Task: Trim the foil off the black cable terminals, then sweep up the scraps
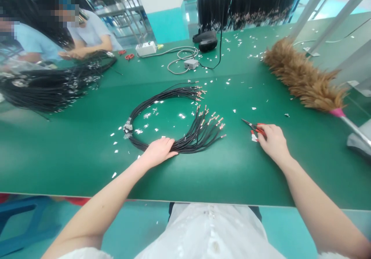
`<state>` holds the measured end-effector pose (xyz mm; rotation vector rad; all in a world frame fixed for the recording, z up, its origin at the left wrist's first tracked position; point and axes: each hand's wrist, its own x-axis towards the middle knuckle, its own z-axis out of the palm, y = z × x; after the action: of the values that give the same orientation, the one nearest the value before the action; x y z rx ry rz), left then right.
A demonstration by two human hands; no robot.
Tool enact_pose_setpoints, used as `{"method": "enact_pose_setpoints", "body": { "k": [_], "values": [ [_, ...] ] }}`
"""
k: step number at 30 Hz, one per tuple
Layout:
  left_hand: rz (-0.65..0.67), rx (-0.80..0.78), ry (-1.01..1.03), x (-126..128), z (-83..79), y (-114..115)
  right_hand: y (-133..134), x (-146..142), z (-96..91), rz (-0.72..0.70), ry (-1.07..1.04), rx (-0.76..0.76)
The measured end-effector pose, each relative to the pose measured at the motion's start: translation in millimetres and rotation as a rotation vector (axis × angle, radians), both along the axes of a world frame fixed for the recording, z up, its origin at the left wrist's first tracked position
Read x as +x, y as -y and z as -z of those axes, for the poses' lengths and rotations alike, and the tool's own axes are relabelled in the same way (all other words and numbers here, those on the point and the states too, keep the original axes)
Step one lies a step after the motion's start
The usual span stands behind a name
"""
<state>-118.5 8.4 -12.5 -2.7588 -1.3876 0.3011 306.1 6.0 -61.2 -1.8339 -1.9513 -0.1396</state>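
A looped bundle of black wires (162, 108) with copper terminal ends lies on the green table (72, 158). My left hand (159, 151) rests on the near side of the loop, fingers flat and pressed on the wires. My right hand (272, 141) is to the right, fingers closed round the handles of small red-handled pliers (253, 127), whose tip points left on the table. A white tag sits under the pliers.
Small white scraps litter the table. A brown feather duster (304, 77) lies at the right. A white power strip (146, 48), grey box (191, 63) and cables are at the back. Two people sit far left behind a large pile of black wires (49, 85). More wires hang at the top.
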Motion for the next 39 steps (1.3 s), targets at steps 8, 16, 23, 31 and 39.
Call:
{"method": "enact_pose_setpoints", "body": {
  "k": [8, 16, 23, 31, 39],
  "values": [
    [0.017, -0.103, -0.117, 14.2, -13.9, -15.8, -1.8, 2.3, 1.8, -0.036, 0.040, 0.050],
    [-0.184, 0.045, 0.032, -0.1, -92.4, -25.3, -12.6, 10.1, 0.1, -0.063, 0.021, -0.067],
    [-0.586, 0.430, 0.532, -47.3, -145.0, -11.3, -58.9, -47.9, -30.5, -0.211, 0.086, -0.026],
    [-0.538, 0.092, 0.873, -78.0, -114.2, 14.6, -149.7, -186.3, -66.5, -0.543, 0.134, -0.184],
    [-0.492, 0.167, 0.732, -73.9, -96.3, 36.7, -237.3, -278.7, -58.4, -0.518, 0.145, -0.251]
  ]
}}
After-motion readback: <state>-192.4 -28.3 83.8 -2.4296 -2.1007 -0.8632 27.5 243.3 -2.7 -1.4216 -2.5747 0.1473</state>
